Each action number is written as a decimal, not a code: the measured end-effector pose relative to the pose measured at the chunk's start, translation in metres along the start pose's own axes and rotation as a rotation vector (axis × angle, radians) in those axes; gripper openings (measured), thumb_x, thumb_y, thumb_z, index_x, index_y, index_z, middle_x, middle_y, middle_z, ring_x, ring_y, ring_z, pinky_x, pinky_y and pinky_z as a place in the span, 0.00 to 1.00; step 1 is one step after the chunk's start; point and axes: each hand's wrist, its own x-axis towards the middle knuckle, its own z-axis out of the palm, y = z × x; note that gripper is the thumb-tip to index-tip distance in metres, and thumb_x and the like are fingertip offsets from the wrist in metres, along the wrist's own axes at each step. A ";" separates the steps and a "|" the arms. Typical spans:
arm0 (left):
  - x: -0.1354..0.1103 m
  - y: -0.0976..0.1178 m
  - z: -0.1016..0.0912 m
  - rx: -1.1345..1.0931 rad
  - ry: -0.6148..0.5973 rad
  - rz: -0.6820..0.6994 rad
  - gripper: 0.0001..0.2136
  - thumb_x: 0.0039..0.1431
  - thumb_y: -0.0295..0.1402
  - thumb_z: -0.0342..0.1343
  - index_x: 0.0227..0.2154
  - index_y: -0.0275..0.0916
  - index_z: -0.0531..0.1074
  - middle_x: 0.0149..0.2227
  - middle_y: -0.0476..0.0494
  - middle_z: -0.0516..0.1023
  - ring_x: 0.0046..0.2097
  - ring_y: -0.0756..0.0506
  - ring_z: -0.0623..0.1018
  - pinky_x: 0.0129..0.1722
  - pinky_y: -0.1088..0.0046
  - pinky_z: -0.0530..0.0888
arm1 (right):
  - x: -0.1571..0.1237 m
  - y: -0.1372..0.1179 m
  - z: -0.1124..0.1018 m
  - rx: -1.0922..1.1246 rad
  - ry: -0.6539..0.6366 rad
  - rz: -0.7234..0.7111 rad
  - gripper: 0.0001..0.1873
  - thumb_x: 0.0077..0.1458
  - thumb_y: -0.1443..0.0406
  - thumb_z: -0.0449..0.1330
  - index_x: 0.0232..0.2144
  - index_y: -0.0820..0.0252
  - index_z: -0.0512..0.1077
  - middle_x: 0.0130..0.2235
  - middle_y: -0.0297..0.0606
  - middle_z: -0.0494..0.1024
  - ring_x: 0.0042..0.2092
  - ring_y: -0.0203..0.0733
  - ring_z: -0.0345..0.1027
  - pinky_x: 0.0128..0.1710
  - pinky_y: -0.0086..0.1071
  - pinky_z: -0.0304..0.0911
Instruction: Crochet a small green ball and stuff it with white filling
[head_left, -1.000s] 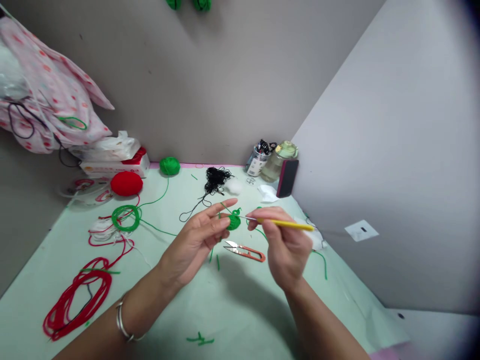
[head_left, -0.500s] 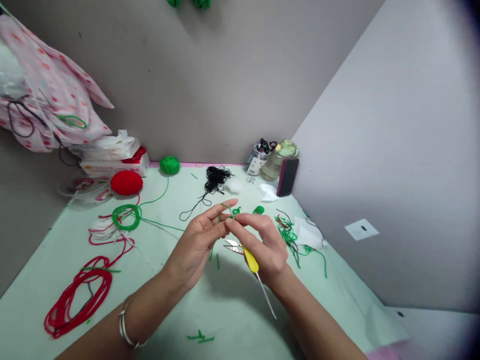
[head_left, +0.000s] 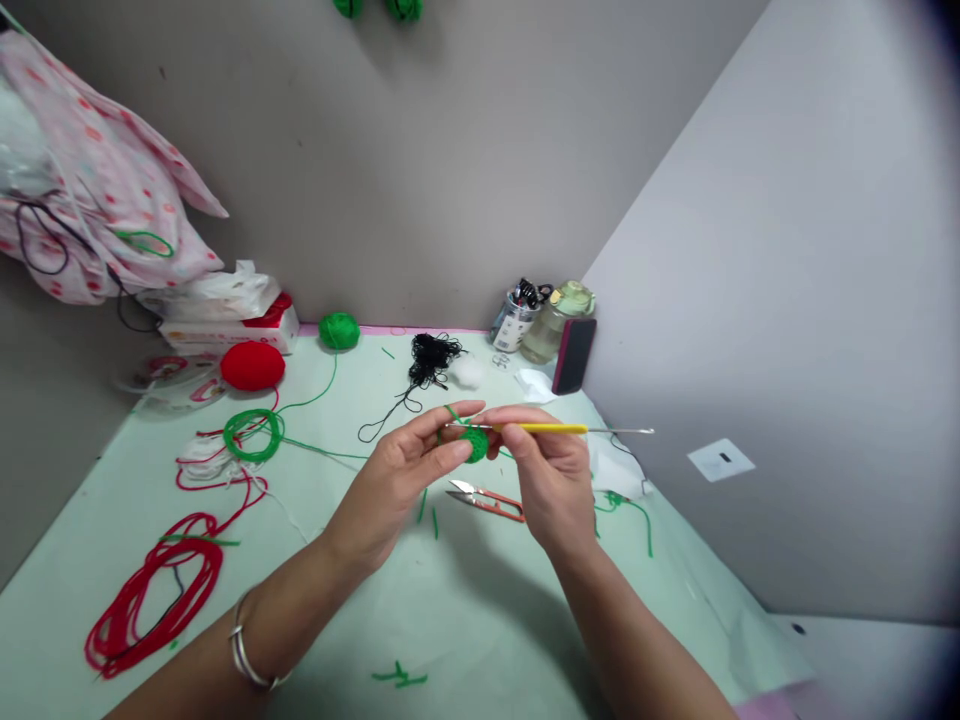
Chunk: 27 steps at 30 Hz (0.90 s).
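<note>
My left hand [head_left: 401, 475] pinches a small green crochet piece [head_left: 474, 444] between thumb and fingers, with green yarn looped over the forefinger. My right hand [head_left: 546, 475] grips a crochet hook with a yellow handle [head_left: 547, 428], held level, its working end at the green piece and its metal tail pointing right. Both hands hover above the pale green table [head_left: 465, 610]. Orange thread snips [head_left: 487, 500] lie on the table just under the hands.
A green yarn ball [head_left: 339, 331], a red ball [head_left: 253, 366], a green yarn coil [head_left: 252, 433] and red yarn loops [head_left: 154, 590] lie to the left. Black thread [head_left: 431, 358], a jar of tools [head_left: 516, 318], a bottle [head_left: 559, 318] and a phone [head_left: 574, 355] stand at the back. Yarn scraps lie right.
My right hand has swung the hook from pointing down toward me up to level, with its end back at the green piece. The left hand has barely moved.
</note>
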 end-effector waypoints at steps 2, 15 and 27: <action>0.000 0.001 0.000 0.009 -0.001 0.006 0.14 0.62 0.36 0.66 0.50 0.48 0.82 0.43 0.48 0.82 0.49 0.44 0.75 0.58 0.64 0.66 | 0.000 0.000 -0.001 0.012 0.017 0.006 0.08 0.66 0.61 0.63 0.39 0.50 0.84 0.37 0.34 0.83 0.33 0.36 0.73 0.35 0.32 0.71; 0.001 0.002 -0.006 -0.233 -0.065 -0.146 0.18 0.55 0.33 0.69 0.50 0.40 0.82 0.34 0.48 0.78 0.40 0.48 0.72 0.48 0.70 0.66 | 0.008 -0.004 -0.006 0.309 0.042 0.131 0.09 0.63 0.59 0.66 0.34 0.57 0.82 0.30 0.35 0.80 0.28 0.34 0.73 0.29 0.30 0.71; -0.001 -0.001 0.001 0.049 0.000 0.046 0.14 0.62 0.38 0.66 0.50 0.46 0.82 0.41 0.45 0.80 0.48 0.41 0.76 0.56 0.61 0.68 | 0.003 0.003 -0.004 0.135 0.038 0.124 0.11 0.63 0.55 0.65 0.36 0.55 0.81 0.34 0.37 0.82 0.32 0.38 0.72 0.32 0.33 0.70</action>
